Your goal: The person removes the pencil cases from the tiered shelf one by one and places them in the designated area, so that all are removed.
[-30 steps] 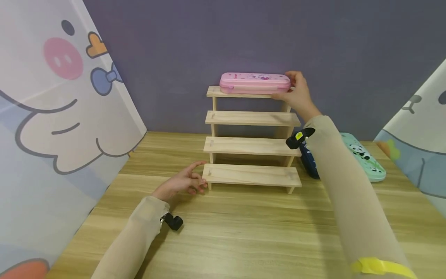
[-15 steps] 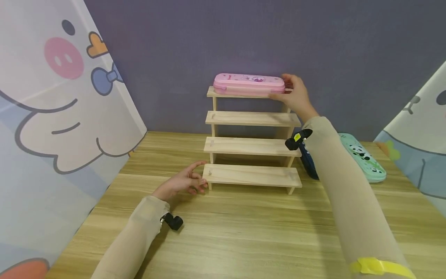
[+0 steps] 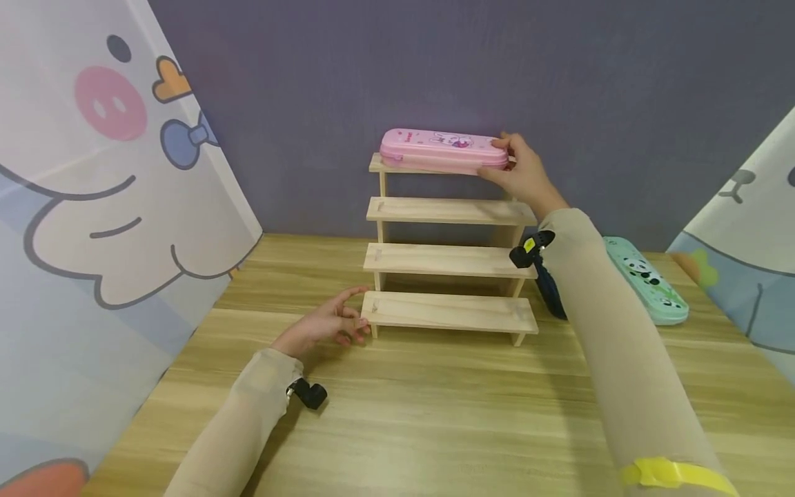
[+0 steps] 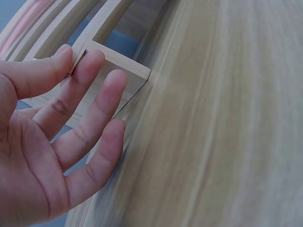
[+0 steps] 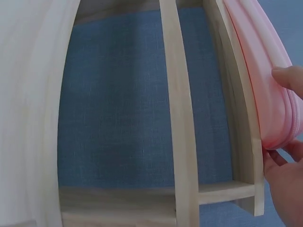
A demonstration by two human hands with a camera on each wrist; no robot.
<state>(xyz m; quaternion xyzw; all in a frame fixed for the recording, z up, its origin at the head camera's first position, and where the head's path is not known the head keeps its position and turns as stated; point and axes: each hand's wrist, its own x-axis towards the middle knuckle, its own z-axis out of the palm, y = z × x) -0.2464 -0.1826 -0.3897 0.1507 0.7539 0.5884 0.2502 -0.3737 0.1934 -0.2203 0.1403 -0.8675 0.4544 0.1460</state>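
On the top step of a wooden tiered shelf (image 3: 450, 311) lies a pink pencil case (image 3: 413, 146) with a cartoon print. My right hand (image 3: 524, 176) grips its right end, thumb at the front and fingers behind; the right wrist view shows the pink case (image 5: 267, 90) at the shelf's edge beside that hand (image 5: 286, 184). Low on the left, my left hand (image 3: 323, 324) has relaxed fingers at the left end of the bottom step. In the left wrist view, fingertips of this hand (image 4: 52, 146) meet the wooden end of the shelf (image 4: 120, 61).
Right of the shelf, a dark blue pencil case (image 3: 549, 290) is partly hidden by the right sleeve. A mint green panda pencil case (image 3: 649, 279) lies farther right on the wood-grain table (image 3: 435, 414). A grey wall (image 3: 298, 124) stands behind; cartoon panels flank both sides.
The pink pencil case has shifted left along the top step, and my right hand moved left with it. Its fingers now reach over the case's end. The left hand stays put.
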